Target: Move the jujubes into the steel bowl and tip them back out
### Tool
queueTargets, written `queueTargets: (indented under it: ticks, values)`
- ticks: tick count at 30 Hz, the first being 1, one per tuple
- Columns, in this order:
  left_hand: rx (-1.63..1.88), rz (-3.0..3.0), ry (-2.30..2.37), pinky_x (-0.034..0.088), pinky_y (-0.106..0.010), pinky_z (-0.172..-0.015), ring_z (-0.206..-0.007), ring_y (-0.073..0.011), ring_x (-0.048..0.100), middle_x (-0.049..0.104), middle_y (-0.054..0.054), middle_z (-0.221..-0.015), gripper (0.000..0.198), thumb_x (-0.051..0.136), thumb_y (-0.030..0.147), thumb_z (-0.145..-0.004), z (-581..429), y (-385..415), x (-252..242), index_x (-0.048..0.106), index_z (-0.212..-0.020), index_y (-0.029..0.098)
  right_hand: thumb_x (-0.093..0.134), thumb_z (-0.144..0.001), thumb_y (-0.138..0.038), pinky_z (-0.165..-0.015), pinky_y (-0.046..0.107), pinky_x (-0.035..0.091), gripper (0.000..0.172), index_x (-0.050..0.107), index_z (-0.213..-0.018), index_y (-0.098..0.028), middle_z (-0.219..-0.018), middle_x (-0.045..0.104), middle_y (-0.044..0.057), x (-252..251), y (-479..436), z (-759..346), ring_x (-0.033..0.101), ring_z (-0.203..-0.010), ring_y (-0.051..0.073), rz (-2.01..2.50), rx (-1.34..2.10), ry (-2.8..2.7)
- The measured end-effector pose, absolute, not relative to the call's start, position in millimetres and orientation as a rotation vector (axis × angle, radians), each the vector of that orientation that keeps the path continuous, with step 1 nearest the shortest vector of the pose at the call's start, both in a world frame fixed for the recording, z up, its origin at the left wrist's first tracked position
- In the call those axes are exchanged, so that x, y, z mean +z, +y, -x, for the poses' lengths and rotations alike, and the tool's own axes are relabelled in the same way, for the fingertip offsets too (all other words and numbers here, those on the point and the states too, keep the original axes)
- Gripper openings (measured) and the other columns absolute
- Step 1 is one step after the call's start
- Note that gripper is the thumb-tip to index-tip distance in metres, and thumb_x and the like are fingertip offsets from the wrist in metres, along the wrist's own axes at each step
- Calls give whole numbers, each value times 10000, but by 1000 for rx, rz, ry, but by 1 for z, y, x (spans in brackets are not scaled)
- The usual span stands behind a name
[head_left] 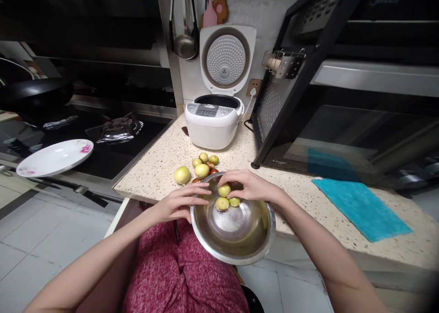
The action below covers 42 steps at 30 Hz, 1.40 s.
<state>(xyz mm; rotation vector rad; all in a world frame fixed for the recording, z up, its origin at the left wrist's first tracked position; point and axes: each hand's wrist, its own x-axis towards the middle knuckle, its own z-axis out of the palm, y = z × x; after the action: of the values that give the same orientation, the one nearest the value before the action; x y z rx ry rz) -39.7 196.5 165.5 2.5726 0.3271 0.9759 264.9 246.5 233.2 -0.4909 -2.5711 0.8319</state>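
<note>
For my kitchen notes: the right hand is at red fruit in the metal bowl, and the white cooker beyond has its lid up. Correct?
Not quite: in the head view, the right hand is at yellow-green fruit in the metal bowl, not red. The rest holds: the white cooker beyond has its lid up.

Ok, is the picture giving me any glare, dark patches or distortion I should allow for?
Head view: bright glare on the bottom of the steel bowl; head view: deep shadow behind the stove; head view: the dark oven door mirrors the blue cloth; head view: wide-angle stretch toward the edges, with the lower right corner dark and soft.
</note>
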Motion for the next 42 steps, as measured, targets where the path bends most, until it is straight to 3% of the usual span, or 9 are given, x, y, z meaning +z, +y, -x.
queueTargets:
  ticks: [8, 19, 22, 24, 29, 35, 42]
  values:
    - [988, -2547, 345, 425, -546, -1239, -1491, -294, 481, 626, -151, -1458, 532, 519, 525, -1007, 38, 195, 168, 609, -1433, 219, 690, -905, -96, -1021, 400, 525, 311, 736, -1183, -230, -1230, 741, 69, 234, 246, -265, 695, -1138, 233, 506, 847, -2639]
    - [1000, -2503, 359, 436, -542, -1224, -1505, -307, 460, 607, -146, -1481, 584, 487, 597, -997, 37, 196, 166, 595, -1452, 247, 722, -944, -195, -984, 405, 545, 239, 740, -1180, -229, -1159, 752, 74, 229, 248, -265, 705, -1081, 229, 512, 843, -2641]
    - [1082, -2439, 455, 415, -552, -1233, -1497, -311, 464, 576, -150, -1512, 623, 386, 633, -1029, 36, 193, 169, 570, -1476, 241, 748, -941, -253, -956, 391, 554, 219, 743, -1160, -231, -1122, 760, 67, 230, 248, -265, 716, -1044, 230, 514, 825, -2611]
    - [1180, -2353, 605, 417, -539, -1235, -1479, -295, 483, 555, -152, -1530, 574, 347, 564, -1076, 35, 190, 169, 520, -1512, 233, 751, -945, -283, -953, 388, 555, 198, 747, -1136, -231, -1103, 764, 66, 231, 247, -265, 717, -1036, 230, 489, 802, -2570]
    - [1320, -2247, 1007, 494, -490, -1185, -1374, -257, 575, 584, -138, -1481, 491, 488, 283, -1072, 28, 189, 162, 413, -1556, 258, 704, -976, -253, -1027, 444, 543, 190, 750, -1161, -259, -1162, 753, 72, 233, 250, -267, 682, -1138, 250, 432, 664, -2462]
    - [1185, -2460, 1043, 504, -531, -1181, -1411, -287, 549, 542, -160, -1514, 541, 520, 193, -1026, 24, 190, 155, 397, -1551, 239, 654, -983, -168, -1153, 529, 477, 390, 693, -1342, -316, -1402, 676, 66, 229, 253, -268, 605, -1326, 269, 527, 597, -2527]
    - [1145, -2642, 1059, 562, -514, -1117, -1364, -292, 584, 581, -154, -1459, 532, 544, 103, -959, 23, 189, 149, 475, -1472, 223, 597, -998, -116, -1145, 527, 488, 423, 691, -1360, -312, -1430, 665, 71, 225, 255, -269, 616, -1327, 259, 597, 542, -2572]
